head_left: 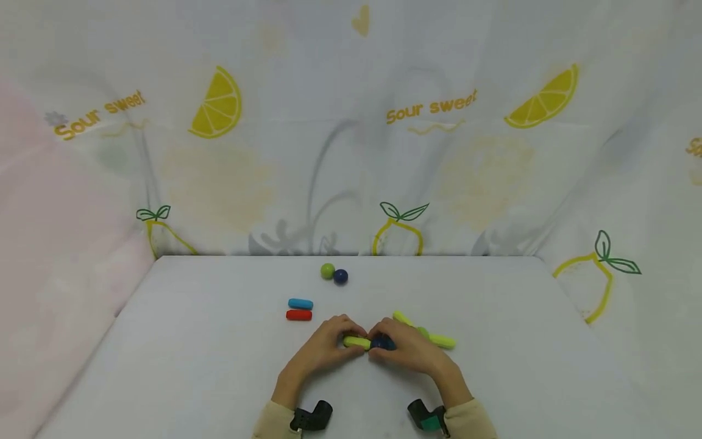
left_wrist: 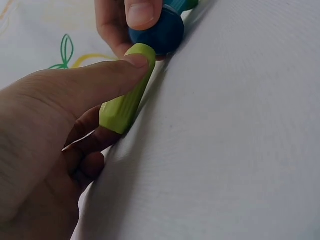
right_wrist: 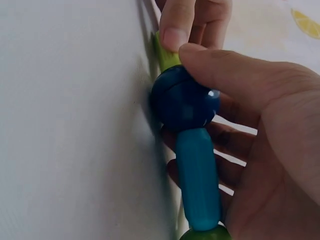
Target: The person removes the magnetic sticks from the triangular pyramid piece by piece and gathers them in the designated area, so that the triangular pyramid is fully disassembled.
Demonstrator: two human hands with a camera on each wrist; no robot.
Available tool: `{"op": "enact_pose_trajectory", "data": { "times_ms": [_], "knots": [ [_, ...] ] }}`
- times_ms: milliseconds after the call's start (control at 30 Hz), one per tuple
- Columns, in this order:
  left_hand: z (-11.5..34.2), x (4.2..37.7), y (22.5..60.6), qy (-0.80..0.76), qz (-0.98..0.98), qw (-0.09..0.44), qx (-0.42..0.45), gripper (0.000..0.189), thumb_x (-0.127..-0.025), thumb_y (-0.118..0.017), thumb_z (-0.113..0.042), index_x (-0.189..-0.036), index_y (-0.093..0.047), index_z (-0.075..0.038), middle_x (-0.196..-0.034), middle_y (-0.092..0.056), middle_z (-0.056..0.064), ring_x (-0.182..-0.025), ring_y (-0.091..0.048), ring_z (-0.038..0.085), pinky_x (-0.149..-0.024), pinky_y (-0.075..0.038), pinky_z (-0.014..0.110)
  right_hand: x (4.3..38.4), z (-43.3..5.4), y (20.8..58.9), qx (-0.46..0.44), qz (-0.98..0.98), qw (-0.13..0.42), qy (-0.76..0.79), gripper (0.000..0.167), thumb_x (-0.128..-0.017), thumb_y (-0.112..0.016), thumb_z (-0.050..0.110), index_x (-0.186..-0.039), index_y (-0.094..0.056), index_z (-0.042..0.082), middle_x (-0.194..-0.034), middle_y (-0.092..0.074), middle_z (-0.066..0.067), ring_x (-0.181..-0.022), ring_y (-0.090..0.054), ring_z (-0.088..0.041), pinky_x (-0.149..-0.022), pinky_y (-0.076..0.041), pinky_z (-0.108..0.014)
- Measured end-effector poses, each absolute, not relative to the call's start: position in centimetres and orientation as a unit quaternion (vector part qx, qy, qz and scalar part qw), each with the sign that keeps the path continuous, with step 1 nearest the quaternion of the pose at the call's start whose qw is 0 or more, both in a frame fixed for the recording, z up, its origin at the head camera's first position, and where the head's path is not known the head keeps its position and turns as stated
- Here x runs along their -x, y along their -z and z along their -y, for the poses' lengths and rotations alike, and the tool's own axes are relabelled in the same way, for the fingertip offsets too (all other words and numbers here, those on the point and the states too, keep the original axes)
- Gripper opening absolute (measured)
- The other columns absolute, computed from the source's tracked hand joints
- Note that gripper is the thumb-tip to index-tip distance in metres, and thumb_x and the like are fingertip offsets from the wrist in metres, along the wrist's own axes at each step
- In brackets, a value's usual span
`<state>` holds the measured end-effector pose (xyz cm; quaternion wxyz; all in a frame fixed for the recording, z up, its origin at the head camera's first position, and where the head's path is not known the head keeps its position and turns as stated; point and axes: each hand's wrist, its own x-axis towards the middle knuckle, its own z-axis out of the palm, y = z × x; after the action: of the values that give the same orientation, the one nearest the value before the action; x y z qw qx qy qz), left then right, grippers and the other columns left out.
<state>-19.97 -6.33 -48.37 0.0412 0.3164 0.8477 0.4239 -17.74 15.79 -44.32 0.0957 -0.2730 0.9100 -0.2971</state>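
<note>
My left hand (head_left: 328, 346) pinches a yellow-green toy rod (left_wrist: 124, 107) between thumb and fingers. The rod's end meets a dark blue ball (right_wrist: 181, 102), which my right hand (head_left: 410, 349) grips with its thumb on top and fingers behind. From the ball's other side a light blue rod (right_wrist: 198, 180) runs along my right palm to a green ball (right_wrist: 207, 234). In the head view, two more yellow-green rods (head_left: 442, 341) stick out from the green ball, beyond the right hand. The fingertips of both hands nearly meet, low over the white tabletop.
Farther back on the white table (head_left: 192, 341) lie a blue rod (head_left: 300, 303) and a red rod (head_left: 298, 315), side by side. Behind them sit a loose green ball (head_left: 327, 271) and a dark blue ball (head_left: 340, 277). A lemon-print curtain (head_left: 307, 152) hangs along the back edge.
</note>
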Motion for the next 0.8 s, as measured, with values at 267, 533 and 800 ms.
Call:
{"op": "enact_pose_trajectory", "data": {
  "times_ms": [267, 533, 800],
  "knots": [
    [6.19, 19.34, 48.68, -0.429, -0.84, 0.033, -0.332, 0.021, -0.082, -0.073, -0.028, -0.102, -0.067, -0.023, -0.096, -0.063, -0.011, -0.085, -0.053, 0.002, -0.079, -0.042, 0.022, 17.25, -15.97, 44.53, 0.276, -0.907, 0.096, 0.302, 0.028, -0.088, -0.064, 0.04, -0.106, -0.063, 0.019, -0.1, -0.06, 0.009, -0.089, -0.054, -0.004, -0.08, -0.047, -0.026],
    [6.11, 19.0, 48.58, -0.408, -0.856, 0.036, -0.315, 0.021, -0.081, -0.074, -0.03, -0.099, -0.065, -0.025, -0.093, -0.064, -0.014, -0.081, -0.048, -0.001, -0.078, -0.037, 0.023, 17.27, -16.05, 44.82, 0.274, -0.904, 0.102, 0.313, 0.027, -0.088, -0.064, 0.039, -0.107, -0.063, 0.02, -0.102, -0.059, 0.01, -0.091, -0.054, -0.003, -0.082, -0.047, -0.026],
    [6.53, 19.48, 48.33, -0.394, -0.86, 0.033, -0.322, 0.018, -0.083, -0.072, -0.033, -0.099, -0.065, -0.026, -0.09, -0.062, -0.016, -0.08, -0.048, -0.001, -0.078, -0.038, 0.023, 17.67, -15.53, 45.07, 0.28, -0.904, 0.085, 0.311, 0.028, -0.089, -0.063, 0.042, -0.108, -0.063, 0.021, -0.102, -0.059, 0.011, -0.092, -0.054, -0.003, -0.083, -0.047, -0.027]
  ]
}}
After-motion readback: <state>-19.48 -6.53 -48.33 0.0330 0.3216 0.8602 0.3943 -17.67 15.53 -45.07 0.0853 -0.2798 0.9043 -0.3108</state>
